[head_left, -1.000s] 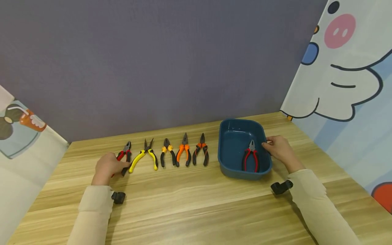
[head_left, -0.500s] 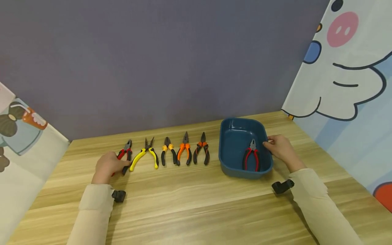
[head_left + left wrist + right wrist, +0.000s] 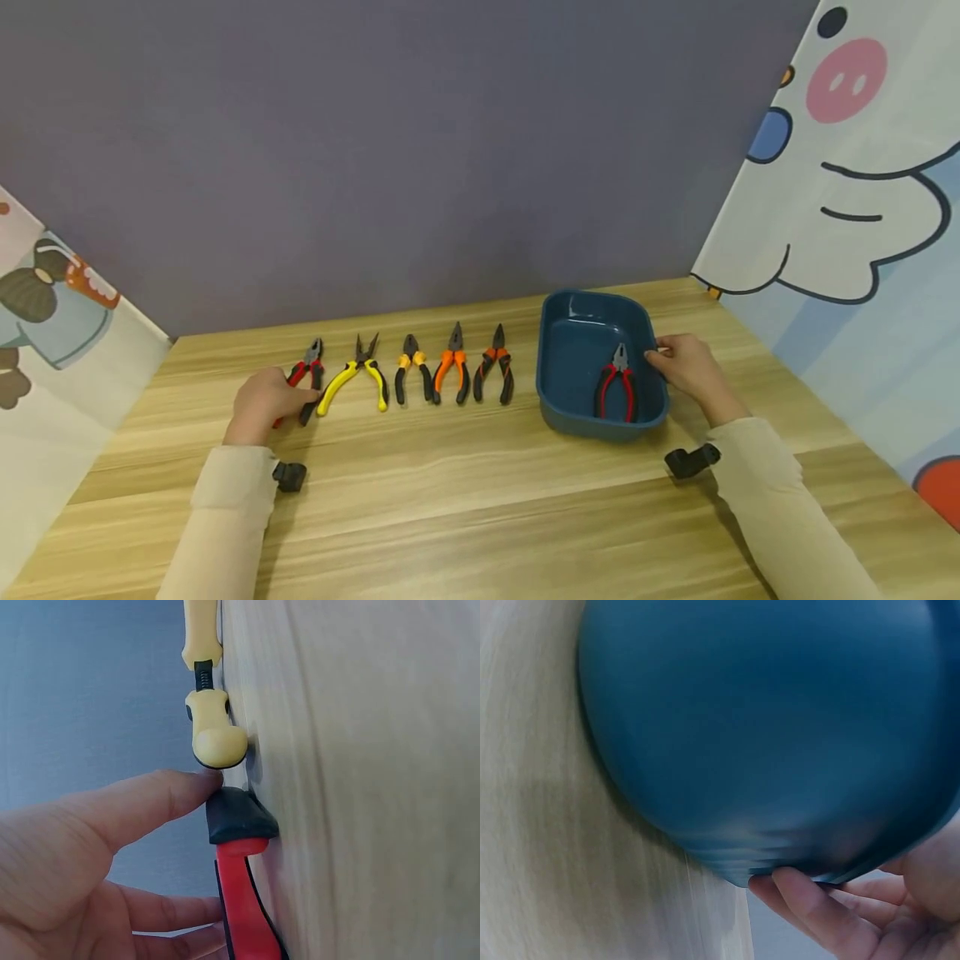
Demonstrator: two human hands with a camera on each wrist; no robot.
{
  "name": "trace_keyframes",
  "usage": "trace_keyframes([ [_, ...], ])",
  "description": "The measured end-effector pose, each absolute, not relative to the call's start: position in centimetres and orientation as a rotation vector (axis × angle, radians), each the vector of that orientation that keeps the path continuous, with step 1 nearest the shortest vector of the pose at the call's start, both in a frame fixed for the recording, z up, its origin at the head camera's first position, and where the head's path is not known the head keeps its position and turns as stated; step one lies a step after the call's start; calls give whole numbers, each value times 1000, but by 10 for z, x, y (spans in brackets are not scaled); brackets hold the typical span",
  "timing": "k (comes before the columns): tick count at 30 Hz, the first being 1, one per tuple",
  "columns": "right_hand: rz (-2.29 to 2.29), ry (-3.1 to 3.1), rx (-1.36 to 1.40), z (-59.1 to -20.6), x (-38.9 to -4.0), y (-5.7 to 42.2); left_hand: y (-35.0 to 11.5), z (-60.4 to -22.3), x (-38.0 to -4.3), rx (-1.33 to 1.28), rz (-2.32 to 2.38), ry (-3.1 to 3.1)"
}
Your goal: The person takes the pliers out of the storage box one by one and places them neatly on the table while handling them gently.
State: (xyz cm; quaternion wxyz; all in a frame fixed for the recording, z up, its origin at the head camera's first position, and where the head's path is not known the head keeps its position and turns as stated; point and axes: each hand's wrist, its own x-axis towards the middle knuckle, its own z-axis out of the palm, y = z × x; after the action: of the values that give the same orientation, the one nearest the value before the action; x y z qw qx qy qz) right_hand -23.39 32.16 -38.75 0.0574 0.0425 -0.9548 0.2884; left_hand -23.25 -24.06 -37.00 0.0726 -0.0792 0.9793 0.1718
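Note:
On the left of the table, my left hand (image 3: 262, 404) holds the handles of red-and-black combination pliers (image 3: 312, 357), their jaws pointing away from me. In the left wrist view the thumb (image 3: 176, 793) lies at the black end of one handle, the fingers lower down beside the red grip (image 3: 247, 907). Yellow-handled long-nose pliers (image 3: 341, 390) lie just right of that thumb. My right hand (image 3: 690, 367) pinches the right rim of a blue plastic tub (image 3: 573, 362), with fingertips (image 3: 802, 892) against its outer wall. Another pair of red-and-black pliers (image 3: 618, 379) lies inside the tub.
Between the hands, a row continues with yellow-and-black pliers (image 3: 410, 362), orange long-nose pliers (image 3: 454, 360) and black-and-orange pliers (image 3: 495, 362). A grey panel (image 3: 420, 167) rises behind the wooden table (image 3: 450, 500). Printed cartoon sheets (image 3: 847, 192) stand at both sides.

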Motion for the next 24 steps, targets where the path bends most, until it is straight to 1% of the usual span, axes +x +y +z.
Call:
trace_keyframes([
  [9,901,-2913,119,-386,-233,321,-240,-367,-232,-242,540,2937],
  [15,918,-2892,126,-386,-229,322,-236,-355,-230,-242,496,2946],
  [24,867,-2872,141,-386,-231,320,-224,-346,-226,-166,398,2976],
])
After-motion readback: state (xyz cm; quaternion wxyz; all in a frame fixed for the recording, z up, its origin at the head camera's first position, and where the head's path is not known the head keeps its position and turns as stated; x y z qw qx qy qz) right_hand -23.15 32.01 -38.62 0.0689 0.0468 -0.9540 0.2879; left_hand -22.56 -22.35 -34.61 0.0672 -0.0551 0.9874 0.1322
